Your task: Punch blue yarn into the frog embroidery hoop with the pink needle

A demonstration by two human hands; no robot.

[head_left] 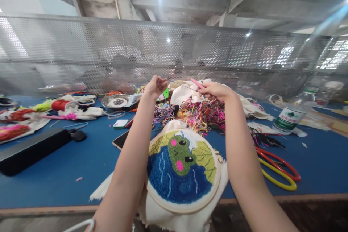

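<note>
My right hand (214,90) is closed around a pink punch needle (197,83), its pink end pointing up and left. A thin dark thread (181,85) runs taut from it to my left hand (157,86), which is closed on the thread. Both hands are raised above a tangled heap of coloured yarn (202,114). Between my forearms, a round wooden embroidery hoop (181,210) leans at the table edge. Its white cloth carries a tufted picture of a green frog face (178,156) with pink cheeks over blue water.
Scissors with red and yellow handles (293,185) lie right, near a water bottle (290,117). A black box-shaped object (35,150) lies left. A metal dish (115,101), a phone (119,140) and yarn-covered cloths surround the blue table (89,174). A perforated metal screen (89,50) stands behind.
</note>
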